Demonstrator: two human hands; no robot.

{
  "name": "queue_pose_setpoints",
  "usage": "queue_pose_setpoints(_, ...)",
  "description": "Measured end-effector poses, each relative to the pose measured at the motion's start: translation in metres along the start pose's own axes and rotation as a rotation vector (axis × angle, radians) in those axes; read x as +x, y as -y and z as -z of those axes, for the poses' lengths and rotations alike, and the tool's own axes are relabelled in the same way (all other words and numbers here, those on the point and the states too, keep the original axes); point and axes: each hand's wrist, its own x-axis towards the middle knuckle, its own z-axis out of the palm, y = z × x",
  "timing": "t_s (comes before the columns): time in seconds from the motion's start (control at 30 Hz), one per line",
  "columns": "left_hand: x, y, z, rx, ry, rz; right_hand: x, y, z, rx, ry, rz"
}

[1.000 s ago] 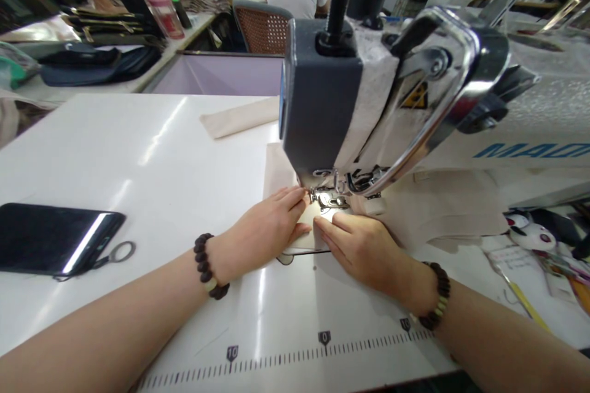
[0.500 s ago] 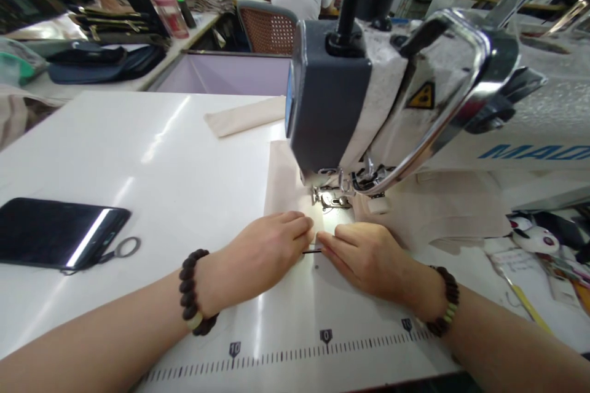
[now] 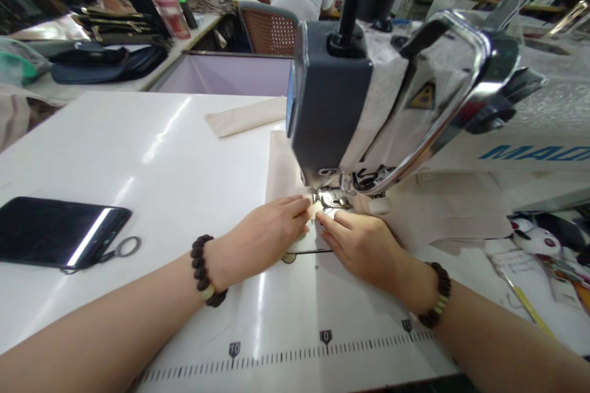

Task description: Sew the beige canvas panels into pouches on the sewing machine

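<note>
- While the left hand (image 3: 270, 230) and the right hand (image 3: 362, 242) lie in the middle of the frame, both press on the beige cloth (image 3: 279, 166). Their fingertips nearly meet just in front of the presser foot (image 3: 334, 199).
- The grip of each hand is narrow: the fingers are stretched and close together, resting flat on the cloth and not closed around it.
- The cloth lies on the white counter (image 3: 138, 153), passes under the sewing machine (image 3: 329, 98) and spreads toward the right of the frame.
- At the right edge, blue letters on the machine read "MAO"; the rest is cut off. A yellow warning triangle (image 3: 421, 96) is too blurred to read.
- Along the lower edge, a printed scale (image 3: 276, 357) shows "10", "0" and a second "10" beside the right wrist.
- At lower left lies a black phone (image 3: 55, 230), with a metal ring (image 3: 120, 247) just beside it.
</note>
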Motion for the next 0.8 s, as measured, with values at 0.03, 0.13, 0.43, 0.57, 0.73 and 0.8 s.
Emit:
queue_pose_setpoints(0.03,0.0012,0.0013,0.0009,0.018,0.007,-0.010,0.0010,0.0005,-0.0001,-0.009,0.013,-0.016)
queue_pose_setpoints(0.13,0.0043,0.0039,0.0048,0.057,0.031,0.001,0.0035,0.0021,0.0002,-0.025,0.056,-0.058)
queue_pose_setpoints(0.43,0.0090,0.0065,0.0063,0.060,-0.016,0.038,0.0060,0.0033,0.0045,0.010,0.126,-0.106)
queue_pose_setpoints(0.57,0.0089,0.0063,0.0072,0.074,-0.035,0.033,0.0062,0.0041,0.0074,0.001,0.140,-0.113)
queue_pose_setpoints(0.73,0.0086,0.0082,0.0051,0.139,-0.054,0.034,0.0073,0.0048,0.0083,-0.003,0.142,-0.114)
queue_pose_setpoints(0.8,0.0095,0.0062,0.0047,0.197,-0.035,0.048,0.0076,0.0048,0.0079,-0.003,0.135,-0.117)
